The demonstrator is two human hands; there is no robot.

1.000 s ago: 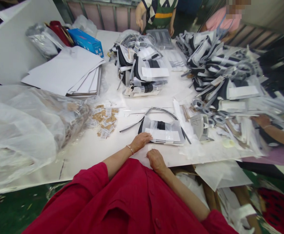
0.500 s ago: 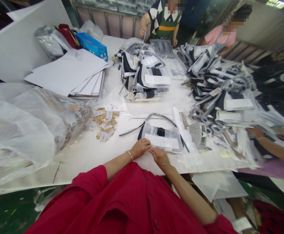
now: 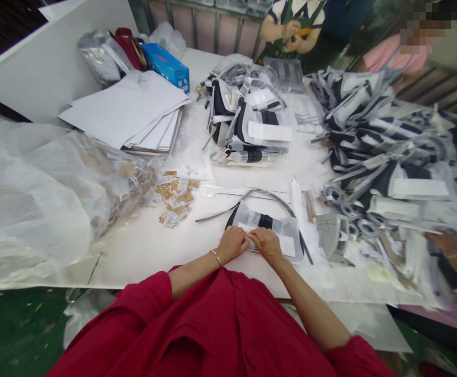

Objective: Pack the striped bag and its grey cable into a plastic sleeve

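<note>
A shoulder bag (image 3: 287, 226), grey and black under clear wrapping, lies flat on the table in front of me. Its wrapped strap (image 3: 282, 201) arcs out behind it, and a white paper strip (image 3: 290, 247) covers part of its near side. Over the bag's near left edge, my left hand (image 3: 233, 242) has its fingers closed in a pinch. My right hand (image 3: 266, 244) pinches right beside it, with the fingertips of both hands meeting. Whatever is between the fingers is too small and covered to make out.
Left of the bag lie tan and white tags (image 3: 177, 201) and a large clear plastic bag (image 3: 35, 193). Wrapped bags (image 3: 267, 131) are stacked behind, with a larger heap (image 3: 393, 141) on the right. Tape rolls (image 3: 367, 226) and a grey holder (image 3: 330, 235) stand nearby. Co-workers' hands (image 3: 446, 242) work around the table.
Both my hands have shifted from the bag's front corner onto its near edge, still pinching close together. The view has swung slightly. Across the table, a co-worker has brought both hands together.
</note>
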